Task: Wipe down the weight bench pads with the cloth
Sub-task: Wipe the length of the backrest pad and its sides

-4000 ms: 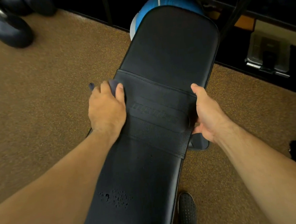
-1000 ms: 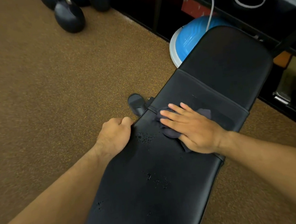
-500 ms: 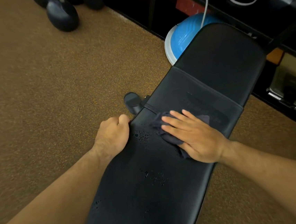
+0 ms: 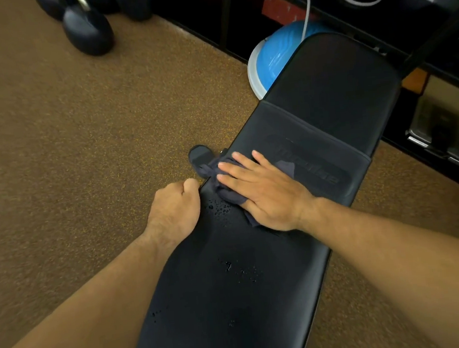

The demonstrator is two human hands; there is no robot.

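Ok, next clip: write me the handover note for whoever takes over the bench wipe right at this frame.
Hands: the right hand lies flat, fingers straight, pressing the cloth onto the bench by its left edge. The left hand grips the left edge of the near pad.
Done: no drops show on the far pad.
Left: droplets sit right beside the cloth, with more lower down the near pad; wipe those, working toward the near end.
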